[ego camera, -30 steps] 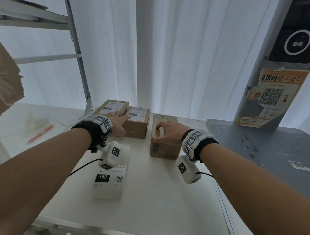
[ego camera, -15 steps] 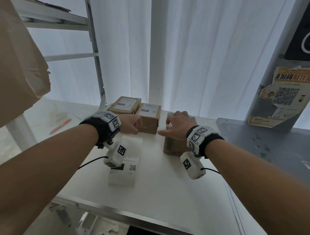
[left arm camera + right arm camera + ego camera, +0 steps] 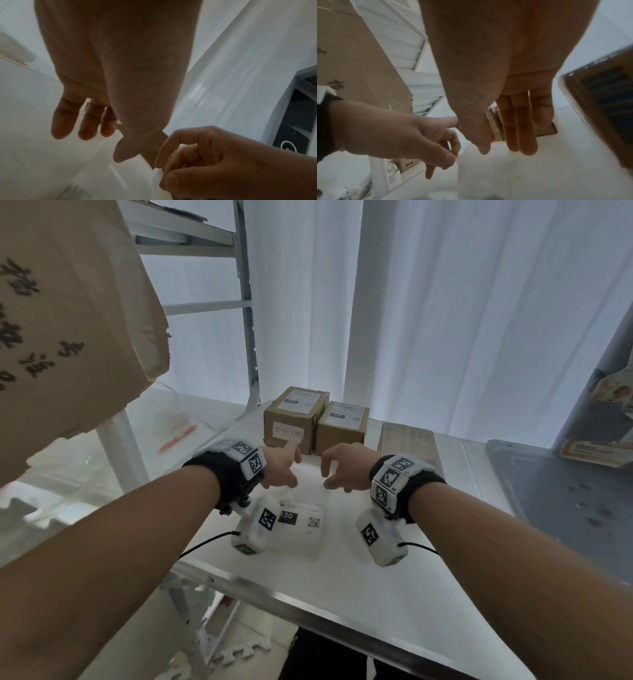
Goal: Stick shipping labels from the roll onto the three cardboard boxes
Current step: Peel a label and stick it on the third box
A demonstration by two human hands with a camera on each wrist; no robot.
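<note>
Here, both hands hang just above the white bench (image 3: 342, 583), close together over the far end of the label roll (image 3: 301, 522), which lies near the middle of the bench, a little toward its front edge. The roll's top label shows a black block reading 150 and a small square code.

The left hand (image 3: 279, 465) has its fingers loosely curled, forefinger stretched forward toward the nearest box; it holds nothing that can be seen. From the left wrist view the fingers (image 3: 63, 121) hang side by side, relaxed, with the thumb apart from them. The right hand (image 3: 344, 465) has its fingers bent downward, thumb and forefinger drawn near each other; whether they pinch the edge of a label cannot be told. In the right wrist view its fingers (image 3: 520, 125) hang straight and close together.

At the back edge of the bench stand two cardboard boxes touching side by side: the left box (image 3: 291, 422) and the middle box (image 3: 342, 428), each with a white label on top. The left box also has a pale sticker on its front face. A third box (image 3: 406, 440) lies flat to their right, apart from them, its top bare of any white label.

An orange pen (image 3: 178, 438) lies on the surface to the left of the bench.
</note>
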